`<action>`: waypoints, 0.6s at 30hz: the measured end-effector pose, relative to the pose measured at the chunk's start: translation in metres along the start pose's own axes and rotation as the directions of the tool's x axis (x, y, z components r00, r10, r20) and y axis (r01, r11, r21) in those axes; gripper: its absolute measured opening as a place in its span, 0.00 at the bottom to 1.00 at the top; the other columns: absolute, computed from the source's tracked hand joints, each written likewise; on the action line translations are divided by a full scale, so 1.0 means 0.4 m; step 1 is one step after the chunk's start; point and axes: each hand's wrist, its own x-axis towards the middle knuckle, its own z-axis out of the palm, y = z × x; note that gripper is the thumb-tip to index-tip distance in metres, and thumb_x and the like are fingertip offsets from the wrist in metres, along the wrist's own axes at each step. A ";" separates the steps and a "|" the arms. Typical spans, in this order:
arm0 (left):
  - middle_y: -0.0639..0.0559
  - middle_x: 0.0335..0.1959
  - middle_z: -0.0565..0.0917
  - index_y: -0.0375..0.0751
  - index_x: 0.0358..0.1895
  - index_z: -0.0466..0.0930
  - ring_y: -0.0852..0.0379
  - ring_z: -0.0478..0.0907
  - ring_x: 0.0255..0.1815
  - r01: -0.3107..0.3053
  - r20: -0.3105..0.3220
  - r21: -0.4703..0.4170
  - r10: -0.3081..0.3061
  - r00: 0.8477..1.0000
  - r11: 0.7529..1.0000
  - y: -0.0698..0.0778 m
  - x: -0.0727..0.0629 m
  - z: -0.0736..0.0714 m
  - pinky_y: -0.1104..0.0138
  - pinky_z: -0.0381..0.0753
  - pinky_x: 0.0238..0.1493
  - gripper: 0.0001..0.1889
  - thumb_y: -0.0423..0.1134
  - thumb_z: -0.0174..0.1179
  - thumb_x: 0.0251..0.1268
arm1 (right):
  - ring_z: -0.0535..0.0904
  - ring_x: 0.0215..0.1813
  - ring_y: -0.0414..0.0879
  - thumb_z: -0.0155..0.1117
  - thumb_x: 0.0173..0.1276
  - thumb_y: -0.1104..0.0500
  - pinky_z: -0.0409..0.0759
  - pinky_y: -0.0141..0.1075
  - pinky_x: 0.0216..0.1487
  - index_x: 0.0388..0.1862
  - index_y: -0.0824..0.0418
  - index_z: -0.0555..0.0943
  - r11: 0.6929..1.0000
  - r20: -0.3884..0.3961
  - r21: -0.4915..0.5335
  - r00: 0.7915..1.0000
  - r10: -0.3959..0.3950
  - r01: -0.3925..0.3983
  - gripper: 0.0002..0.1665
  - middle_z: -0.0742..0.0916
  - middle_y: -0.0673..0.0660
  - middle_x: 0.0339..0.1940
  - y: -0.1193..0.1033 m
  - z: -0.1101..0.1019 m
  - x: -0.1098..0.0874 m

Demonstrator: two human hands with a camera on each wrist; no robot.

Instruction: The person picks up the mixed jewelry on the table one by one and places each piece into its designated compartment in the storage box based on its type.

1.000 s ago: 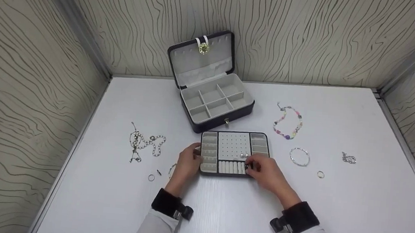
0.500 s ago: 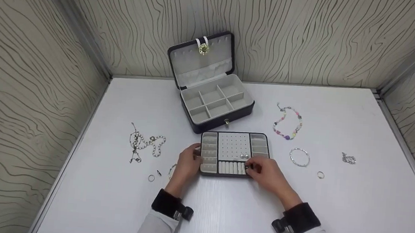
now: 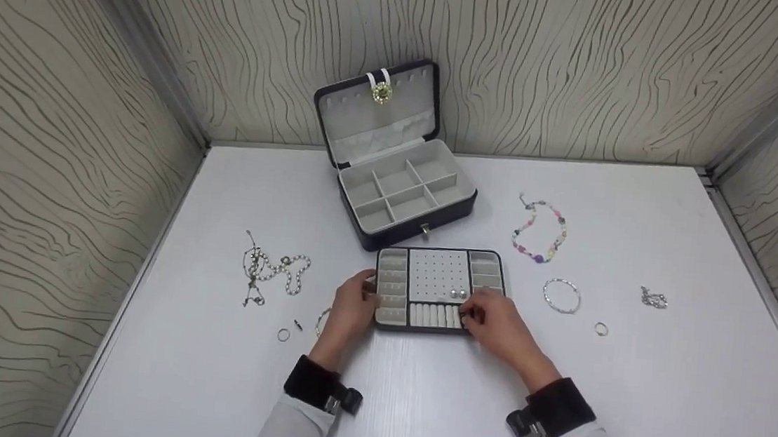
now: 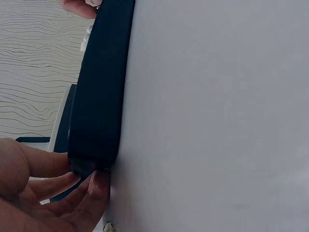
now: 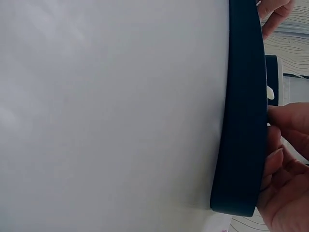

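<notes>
A dark-edged jewelry tray (image 3: pixel 439 267) lies on the table, with side compartments, a perforated earring panel and white ring rolls (image 3: pixel 431 314). Two pearl earrings (image 3: pixel 458 293) sit low on the panel. My left hand (image 3: pixel 354 305) grips the tray's left edge; in the left wrist view its thumb and fingers close around the corner. At the right end of the ring rolls, my right hand (image 3: pixel 498 322) pinches a small piece of jewelry, mostly hidden by the fingertips. Its other fingers curl against the tray's side in the right wrist view.
Behind the tray stands an open jewelry box (image 3: pixel 405 190) with divided compartments. On the left lie a pearl necklace (image 3: pixel 295 274), a ring (image 3: pixel 284 335) and a small dark piece (image 3: pixel 298 324). To the right are a colorful bead necklace (image 3: pixel 539 258), bracelet (image 3: pixel 562 295), ring (image 3: pixel 601 328) and silver chain (image 3: pixel 654 297).
The right hand shifts only slightly at the ring rolls. My left hand and the tray hold nearly the same place.
</notes>
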 end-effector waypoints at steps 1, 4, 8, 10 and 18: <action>0.45 0.43 0.82 0.34 0.65 0.72 0.53 0.77 0.41 -0.002 -0.002 0.000 0.002 1.000 1.000 -0.001 0.000 0.001 0.57 0.77 0.46 0.26 0.26 0.57 0.61 | 0.73 0.33 0.42 0.70 0.54 0.72 0.76 0.36 0.34 0.32 0.61 0.86 1.000 0.002 -0.009 1.000 0.001 -0.001 0.08 0.80 0.49 0.31 -0.001 0.001 0.000; 0.45 0.43 0.82 0.34 0.65 0.73 0.53 0.77 0.40 -0.010 -0.007 0.002 0.010 1.000 1.000 -0.003 0.000 0.002 0.58 0.77 0.46 0.26 0.25 0.57 0.60 | 0.73 0.35 0.42 0.70 0.55 0.71 0.76 0.37 0.36 0.31 0.61 0.85 0.999 0.009 -0.051 1.000 -0.009 0.010 0.07 0.79 0.48 0.31 -0.003 0.003 0.002; 0.45 0.42 0.82 0.34 0.64 0.73 0.54 0.77 0.39 -0.021 -0.010 0.000 0.021 1.000 1.000 -0.006 0.003 0.002 0.58 0.78 0.44 0.26 0.25 0.57 0.60 | 0.74 0.37 0.43 0.71 0.56 0.70 0.77 0.38 0.38 0.30 0.63 0.86 0.993 0.019 -0.112 0.999 -0.033 0.035 0.04 0.79 0.48 0.32 -0.009 0.005 0.006; 0.46 0.42 0.82 0.34 0.64 0.73 0.54 0.77 0.39 -0.025 -0.008 0.008 0.025 1.000 1.000 -0.007 0.005 0.002 0.59 0.78 0.43 0.26 0.25 0.57 0.60 | 0.74 0.37 0.44 0.71 0.56 0.69 0.78 0.38 0.39 0.30 0.63 0.86 0.992 0.023 -0.127 0.999 -0.023 0.026 0.04 0.79 0.48 0.33 -0.012 0.006 0.008; 0.45 0.43 0.82 0.35 0.64 0.73 0.53 0.78 0.41 -0.024 -0.003 0.025 0.024 1.000 0.999 -0.013 0.007 0.004 0.58 0.78 0.44 0.26 0.26 0.56 0.60 | 0.75 0.37 0.43 0.71 0.56 0.70 0.78 0.37 0.38 0.30 0.62 0.87 0.991 0.023 -0.132 1.000 0.017 -0.013 0.05 0.79 0.49 0.34 -0.013 0.011 0.015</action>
